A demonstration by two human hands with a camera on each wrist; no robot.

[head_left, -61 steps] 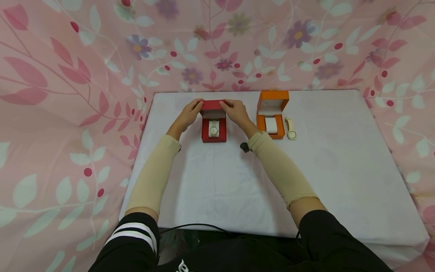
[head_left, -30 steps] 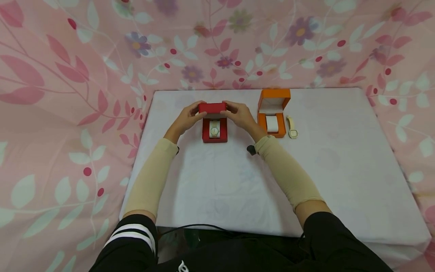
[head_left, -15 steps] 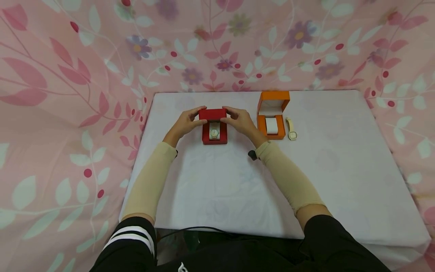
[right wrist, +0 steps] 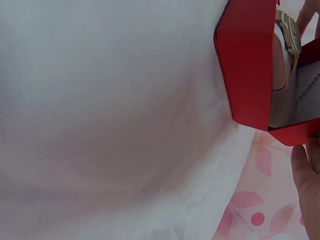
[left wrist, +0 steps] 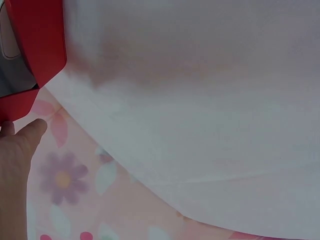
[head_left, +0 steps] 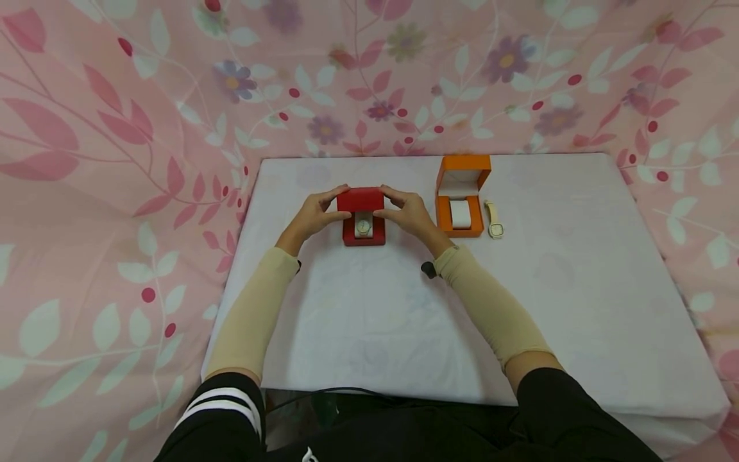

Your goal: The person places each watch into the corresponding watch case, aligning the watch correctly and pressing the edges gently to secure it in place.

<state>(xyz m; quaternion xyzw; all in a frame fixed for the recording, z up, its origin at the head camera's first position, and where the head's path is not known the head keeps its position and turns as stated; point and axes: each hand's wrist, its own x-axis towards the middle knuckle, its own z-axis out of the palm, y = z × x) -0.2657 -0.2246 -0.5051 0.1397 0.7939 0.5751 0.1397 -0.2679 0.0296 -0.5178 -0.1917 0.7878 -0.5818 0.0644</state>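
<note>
At the lid [head_left: 360, 199] of the red box [head_left: 364, 242], 2 hands [head_left: 312, 213] [head_left: 411, 213] grip opposite ends between spread thumbs and fingers.

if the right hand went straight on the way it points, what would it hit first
Most likely the red lid; the right hand appears to have its fingertips at that lid's side, though exact depth is unclear.

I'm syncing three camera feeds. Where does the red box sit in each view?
Head: red box near the centre, between left hand and right hand.
Left wrist: top left corner, cut off by the frame.
Right wrist: upper right, cut off by the right edge.
Shared landmark: white cloth.
</note>
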